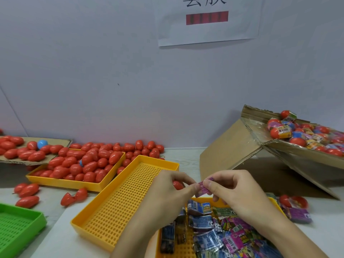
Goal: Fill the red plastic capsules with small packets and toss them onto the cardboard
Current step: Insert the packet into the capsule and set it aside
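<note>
Red capsule [177, 184] half hidden in left hand [173, 190], right hand [234, 190] pinching purple packet [203, 186]

Above my hands, the paper sheet [207, 21] on the wall shows the cut-off bottoms of large dark characters over a red bar; I cannot read them. Below my hands, the packets [202, 223] carry barcodes and small print too blurred to read.
</note>
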Action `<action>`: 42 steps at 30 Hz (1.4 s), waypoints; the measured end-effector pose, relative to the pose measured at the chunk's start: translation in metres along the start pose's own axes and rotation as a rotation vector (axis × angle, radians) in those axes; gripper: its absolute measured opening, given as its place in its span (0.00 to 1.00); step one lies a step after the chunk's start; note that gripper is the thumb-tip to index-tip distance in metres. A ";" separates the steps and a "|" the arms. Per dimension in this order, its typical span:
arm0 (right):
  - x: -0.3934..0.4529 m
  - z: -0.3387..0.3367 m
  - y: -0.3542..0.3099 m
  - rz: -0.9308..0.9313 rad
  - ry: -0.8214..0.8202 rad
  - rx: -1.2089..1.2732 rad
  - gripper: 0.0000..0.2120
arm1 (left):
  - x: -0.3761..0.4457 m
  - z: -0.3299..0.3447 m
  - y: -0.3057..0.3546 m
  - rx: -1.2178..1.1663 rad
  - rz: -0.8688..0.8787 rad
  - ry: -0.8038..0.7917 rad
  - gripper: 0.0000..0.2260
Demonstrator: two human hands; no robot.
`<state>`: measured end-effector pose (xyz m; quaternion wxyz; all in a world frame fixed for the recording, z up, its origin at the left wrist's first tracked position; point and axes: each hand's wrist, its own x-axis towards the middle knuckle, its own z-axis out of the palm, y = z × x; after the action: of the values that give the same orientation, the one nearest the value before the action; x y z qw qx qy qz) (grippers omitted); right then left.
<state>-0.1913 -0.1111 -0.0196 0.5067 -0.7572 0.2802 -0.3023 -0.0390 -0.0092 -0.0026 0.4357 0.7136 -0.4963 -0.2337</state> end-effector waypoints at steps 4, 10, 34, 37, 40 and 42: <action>0.000 0.003 -0.002 -0.011 0.033 0.054 0.10 | 0.000 0.000 0.002 -0.132 -0.032 -0.002 0.12; 0.003 0.006 0.001 0.092 0.097 0.156 0.11 | 0.001 0.002 -0.001 -0.255 -0.046 0.069 0.13; -0.001 0.013 -0.004 0.044 0.000 0.287 0.14 | 0.004 0.006 -0.006 -0.276 0.081 0.191 0.14; -0.001 0.013 -0.005 0.034 -0.005 0.311 0.12 | 0.004 0.006 -0.006 -0.273 0.079 0.192 0.16; -0.001 0.015 -0.005 0.011 -0.011 0.300 0.13 | 0.005 0.007 -0.006 -0.273 0.074 0.191 0.18; -0.001 0.017 -0.004 -0.016 -0.016 0.276 0.14 | 0.005 0.008 -0.005 -0.270 0.068 0.200 0.19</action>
<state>-0.1790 -0.0992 -0.0207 0.6058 -0.6849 0.2259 -0.3360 -0.0408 -0.0158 -0.0101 0.5825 0.6511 -0.4384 -0.2111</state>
